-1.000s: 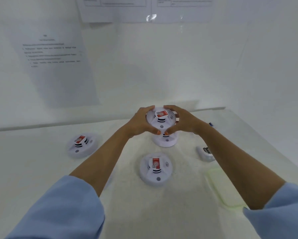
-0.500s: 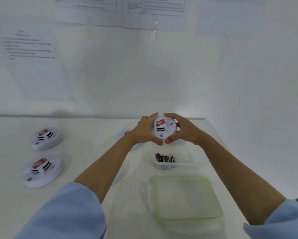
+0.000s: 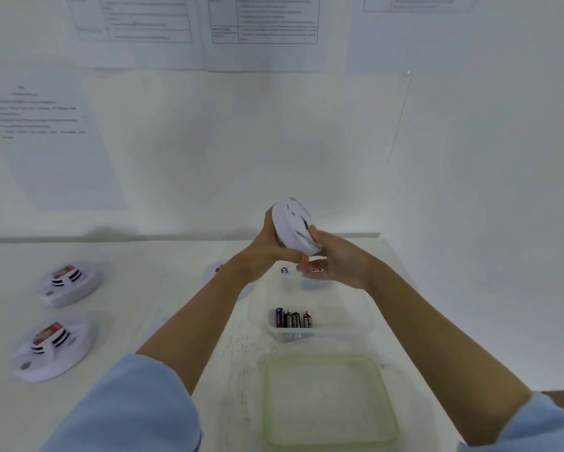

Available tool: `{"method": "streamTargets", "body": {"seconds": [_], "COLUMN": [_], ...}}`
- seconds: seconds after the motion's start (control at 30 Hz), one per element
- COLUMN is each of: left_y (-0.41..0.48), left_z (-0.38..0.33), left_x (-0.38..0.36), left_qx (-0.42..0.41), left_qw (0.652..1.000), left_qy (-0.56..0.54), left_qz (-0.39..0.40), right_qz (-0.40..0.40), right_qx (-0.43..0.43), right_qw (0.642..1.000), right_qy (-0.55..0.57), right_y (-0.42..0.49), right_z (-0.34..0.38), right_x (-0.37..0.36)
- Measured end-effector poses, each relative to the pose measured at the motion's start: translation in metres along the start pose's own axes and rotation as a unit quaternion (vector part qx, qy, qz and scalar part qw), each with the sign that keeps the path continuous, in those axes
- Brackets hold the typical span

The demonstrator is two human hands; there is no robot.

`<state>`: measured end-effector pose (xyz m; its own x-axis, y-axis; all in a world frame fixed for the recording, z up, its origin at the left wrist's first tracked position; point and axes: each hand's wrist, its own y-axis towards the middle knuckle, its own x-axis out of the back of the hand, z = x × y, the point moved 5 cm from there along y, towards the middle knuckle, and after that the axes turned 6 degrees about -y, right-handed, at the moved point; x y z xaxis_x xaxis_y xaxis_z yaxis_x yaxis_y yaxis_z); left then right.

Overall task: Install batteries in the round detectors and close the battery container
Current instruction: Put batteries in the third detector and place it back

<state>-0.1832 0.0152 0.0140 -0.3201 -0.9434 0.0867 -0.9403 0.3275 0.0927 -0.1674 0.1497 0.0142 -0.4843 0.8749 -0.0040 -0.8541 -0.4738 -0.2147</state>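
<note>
Both hands hold a white round detector [image 3: 294,227] in the air above the table's far side, tilted so its slotted back faces me. My left hand [image 3: 267,249] grips its left rim and my right hand [image 3: 332,259] grips its lower right edge. Below them stands a clear battery container [image 3: 368,316] with several dark batteries [image 3: 293,318] inside. Its green-rimmed lid [image 3: 329,402] lies nearer to me.
Two more white detectors [image 3: 70,283] [image 3: 50,349] with red labels rest at the table's left. Another detector [image 3: 213,272] is partly hidden behind my left forearm. White walls with printed sheets [image 3: 45,138] close in the back and right.
The detector was carried to the right, then turned over from label-up to its back facing me. The view swung right, bringing the container and lid into sight.
</note>
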Motion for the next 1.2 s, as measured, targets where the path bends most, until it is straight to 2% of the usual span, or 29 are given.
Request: {"method": "streamTargets", "body": {"seconds": [0.13, 0.33, 0.73, 0.8, 0.87, 0.93, 1.0, 1.07, 1.2], "left_y": [-0.002, -0.01, -0.018, -0.018, -0.018, -0.019, -0.02, -0.02, -0.022], "left_z": [-0.002, 0.003, 0.009, 0.008, 0.007, 0.006, 0.006, 0.004, 0.003], "left_x": [-0.007, -0.004, -0.006, -0.006, -0.007, -0.008, -0.009, -0.01, -0.009], "left_qx": [-0.017, -0.092, -0.106, -0.112, -0.118, -0.125, -0.132, -0.136, -0.135], "left_qw": [1.0, 0.993, 0.992, 0.991, 0.99, 0.99, 0.989, 0.988, 0.988], "left_qy": [0.011, 0.066, 0.055, 0.059, 0.06, 0.06, 0.057, 0.056, 0.058], "left_qz": [0.006, -0.031, -0.04, -0.04, -0.039, -0.04, -0.04, -0.038, -0.039], "right_qz": [-0.011, -0.079, -0.073, -0.074, -0.097, -0.119, -0.107, -0.095, -0.088], "right_qx": [0.047, 0.042, 0.032, 0.03, 0.069, 0.16, 0.225, 0.222, 0.215], "right_qw": [0.993, 0.995, 0.996, 0.997, 0.989, 0.953, 0.909, 0.886, 0.867], "right_qy": [0.111, 0.052, 0.033, -0.004, -0.091, -0.226, -0.335, -0.396, -0.441], "right_y": [0.003, 0.005, 0.002, 0.001, -0.001, -0.004, -0.006, -0.005, -0.004], "right_z": [0.001, -0.006, -0.016, -0.015, -0.007, 0.007, 0.017, 0.023, 0.033], "right_x": [0.008, 0.022, 0.012, 0.012, 0.014, 0.015, 0.012, 0.012, 0.015]}}
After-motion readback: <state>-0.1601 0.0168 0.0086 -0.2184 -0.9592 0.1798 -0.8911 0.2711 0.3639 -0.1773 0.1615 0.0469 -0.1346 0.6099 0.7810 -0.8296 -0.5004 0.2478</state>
